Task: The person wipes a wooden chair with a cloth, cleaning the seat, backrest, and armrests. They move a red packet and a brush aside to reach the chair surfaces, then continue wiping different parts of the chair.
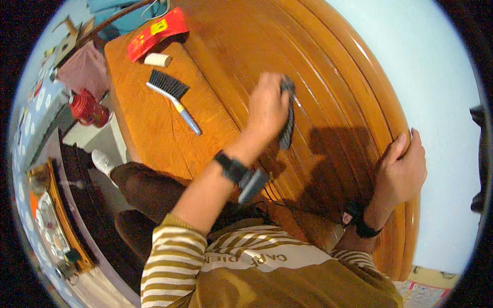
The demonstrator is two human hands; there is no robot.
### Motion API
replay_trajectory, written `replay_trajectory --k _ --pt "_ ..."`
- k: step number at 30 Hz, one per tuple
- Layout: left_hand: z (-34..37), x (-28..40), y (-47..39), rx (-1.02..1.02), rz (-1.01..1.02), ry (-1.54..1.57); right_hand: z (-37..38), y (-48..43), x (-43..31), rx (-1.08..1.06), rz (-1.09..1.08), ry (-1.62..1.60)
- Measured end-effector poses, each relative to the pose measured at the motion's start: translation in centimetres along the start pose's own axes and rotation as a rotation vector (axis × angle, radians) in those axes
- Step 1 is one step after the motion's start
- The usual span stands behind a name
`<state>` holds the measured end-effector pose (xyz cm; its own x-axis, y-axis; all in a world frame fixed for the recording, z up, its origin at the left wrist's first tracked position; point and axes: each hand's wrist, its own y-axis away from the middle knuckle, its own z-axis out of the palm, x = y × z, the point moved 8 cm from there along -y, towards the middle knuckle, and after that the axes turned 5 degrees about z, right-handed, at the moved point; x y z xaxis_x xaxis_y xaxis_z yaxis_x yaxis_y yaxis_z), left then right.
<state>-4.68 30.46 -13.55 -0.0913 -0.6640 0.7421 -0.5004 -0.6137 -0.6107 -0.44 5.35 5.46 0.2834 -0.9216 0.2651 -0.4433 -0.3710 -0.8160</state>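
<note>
In my left hand (269, 102) is a dark grey striped cloth (286, 133), pressed to the slatted wooden backrest (246, 42) of a bench or sofa. The cloth hangs below my fingers, and part of it is hidden by the hand. Further right, my right hand (404, 169) grips the backrest's rounded top rail (411, 223), thumb on the near face and fingers over the edge. On the orange seat cushion (215, 115) lie a hand brush (169, 86) with black bristles and a blue-tipped handle, a cream-coloured block (158, 59) and a red plastic packet (158, 32).
A pale blue wall (443, 96) runs behind the backrest. Beyond the cushion stand a red vacuum flask (88, 107) and a pink cloth (85, 71). At lower left, a tray of cups (54, 227) sits on a table. A dark cable (292, 208) crosses the wood near my waist.
</note>
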Motion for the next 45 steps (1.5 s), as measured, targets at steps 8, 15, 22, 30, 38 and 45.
replay_trajectory --k 8,15,22,30,38,45 --pt "0.0 -2.7 1.8 -0.161 0.210 0.094 -1.7 -0.3 -1.3 0.054 -0.037 0.043" --pt "2.0 -0.7 7.4 -0.458 0.259 0.274 -1.4 -0.3 -1.4 0.034 -0.046 0.024" --pt "-3.5 -10.8 9.7 -0.438 -0.198 0.081 -1.5 -0.4 -4.6 -0.002 -0.264 0.010" --pt "-9.6 -15.4 9.6 -0.210 -0.205 0.356 3.7 -5.9 -7.3 -0.383 -0.050 -0.087" --pt "-10.4 -23.8 9.6 -0.352 -0.312 0.464 4.9 -5.4 -6.8 -0.392 -0.014 -0.083" --pt "-17.1 -28.0 7.1 -0.419 -0.486 0.376 4.7 -5.3 -7.3 -0.497 0.133 -0.057"
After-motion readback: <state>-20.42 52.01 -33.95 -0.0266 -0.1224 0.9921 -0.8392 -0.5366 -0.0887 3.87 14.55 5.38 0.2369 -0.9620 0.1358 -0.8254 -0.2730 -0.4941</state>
